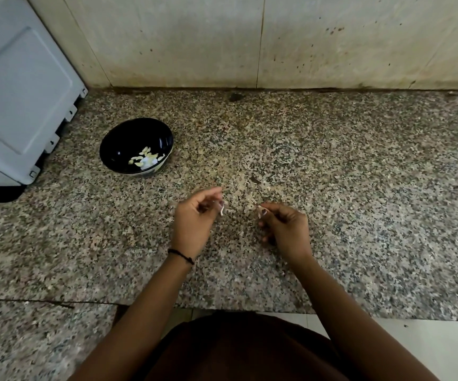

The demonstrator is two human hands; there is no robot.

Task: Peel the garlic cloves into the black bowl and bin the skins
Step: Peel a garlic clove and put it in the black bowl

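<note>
Garlic skin, thin pale papery strip [221, 209], hung pinched in left hand [195, 220] fingertips. Right hand [284, 226] pinched small pale scrap [260, 211], clove or skin unclear. Hands held apart, low over speckled granite surface [360, 188], probably keeping skins clear of bowl. Peeled pale-yellow cloves [145, 158] lay in glossy black round bowl [120, 138], left of hands, within reach. No bin visible. Stained beige tiled wall [332, 37] behind; grey plastic appliance [16, 92] far left.

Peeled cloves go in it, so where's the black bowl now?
In the head view, the black bowl sits on the granite counter, ahead and left of the left hand, close to the grey appliance at the left edge.
</note>
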